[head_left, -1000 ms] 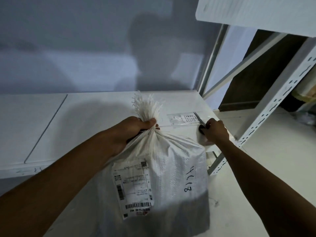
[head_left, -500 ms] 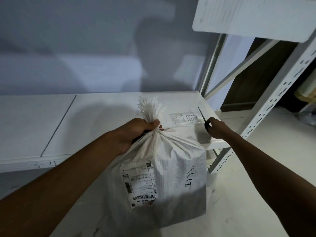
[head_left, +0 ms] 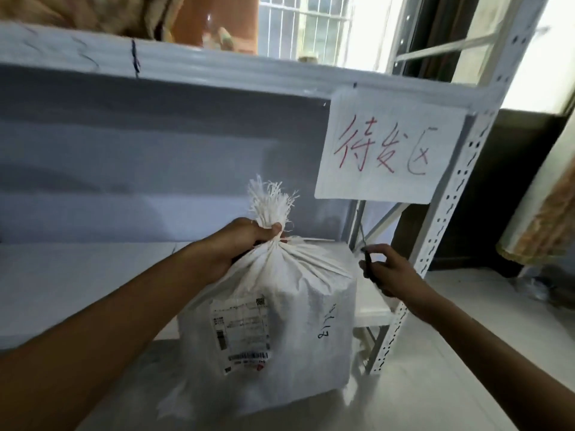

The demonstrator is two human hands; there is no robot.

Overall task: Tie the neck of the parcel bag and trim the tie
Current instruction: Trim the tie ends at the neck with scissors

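While the left hand (head_left: 249, 244) grips the gathered neck (head_left: 278, 244) of the parcel bag (head_left: 305, 321) at the centre of the frame, fingers curled tight just under the frayed tuft, the bag's body hangs in front of the lower shelf (head_left: 93, 275), its shipping label (head_left: 241, 331) facing the camera. A thin white tie (head_left: 311, 239) sticks out to the right from the cinched neck, so the tying looks done and the trimming appears to be the step in hand. At centre right, apart from the bag, the right hand (head_left: 392, 275) holds what seem to be dark scissors (head_left: 368, 262) – thumb and fingers loosely hooked round the handles, blade pointing up; whether the blades are parted I cannot tell. A paper sign (head_left: 385, 147) with red writing hangs at upper right. The next move likely calls for bringing the blades across to the loose tail, close to the neck but off the woven cloth – and keeping the neck held steady.
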